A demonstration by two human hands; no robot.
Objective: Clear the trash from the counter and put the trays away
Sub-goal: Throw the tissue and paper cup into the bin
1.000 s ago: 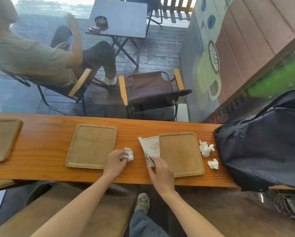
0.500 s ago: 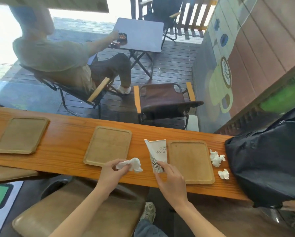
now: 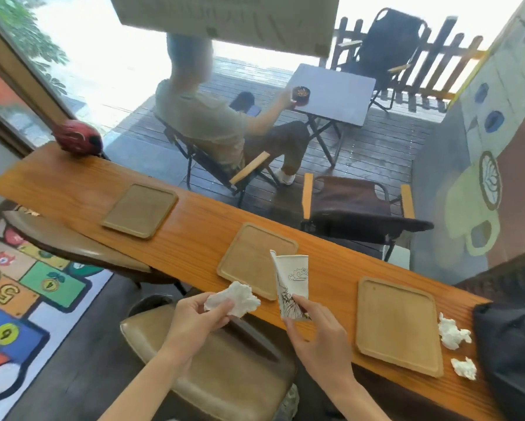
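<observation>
A long wooden counter (image 3: 194, 238) carries three wooden trays: a left tray (image 3: 139, 210), a middle tray (image 3: 249, 256) and a right tray (image 3: 398, 323). My left hand (image 3: 198, 319) pinches a crumpled white tissue (image 3: 233, 300) just off the counter's near edge. My right hand (image 3: 319, 332) grips a flattened white paper cup (image 3: 291, 281) with a printed drawing, lifted above the counter between the middle and right trays. Two more crumpled tissues (image 3: 452, 332) (image 3: 464, 368) lie on the counter right of the right tray.
A black bag (image 3: 516, 344) sits at the counter's right end, close to the tissues. A red object (image 3: 77, 140) rests at the far left end. Brown stools (image 3: 218, 369) (image 3: 72, 244) stand under the near edge. Behind the glass, a person sits on a deck chair.
Both hands lifted off the counter toward me, the left with the tissue, the right with the paper cup. My view has swung left, so more of the counter's left end shows.
</observation>
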